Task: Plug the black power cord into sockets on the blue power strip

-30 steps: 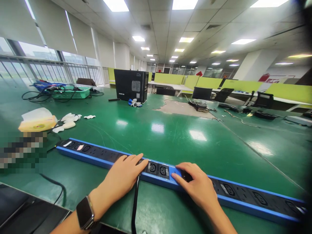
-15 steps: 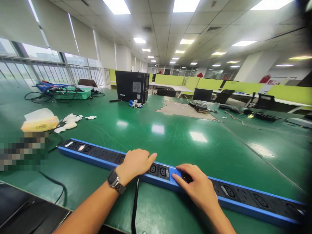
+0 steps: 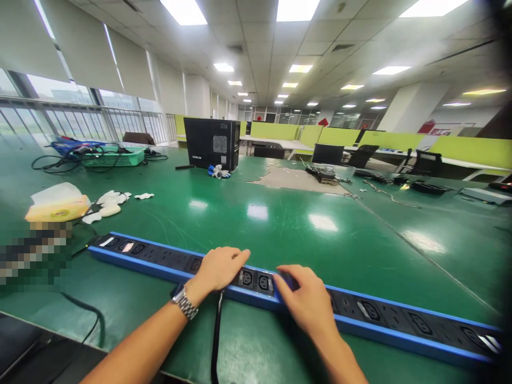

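A long blue power strip (image 3: 160,262) with black sockets lies slantwise across the green table, its right end nearer to me. My left hand, with a metal watch on the wrist (image 3: 219,268), rests over the strip left of its middle, fingers wrapped over the far edge. To its right, my right hand (image 3: 306,290) is at the middle of the strip, thumb and fingers apart and curved over it. Two sockets show between the hands. A black cable (image 3: 216,336) runs from below the strip toward the near table edge.
A black computer case (image 3: 212,143) stands farther back with blue-white gloves (image 3: 218,171) before it. At the left are a green basket (image 3: 114,156) with cables, a yellow tissue pack (image 3: 60,205) and white scraps (image 3: 112,200). Loose parts (image 3: 326,175) lie at back right.
My right hand has shifted slightly left along the strip, its fingers nearer the two middle sockets. My left hand stays over the strip. The whole view has moved slightly.
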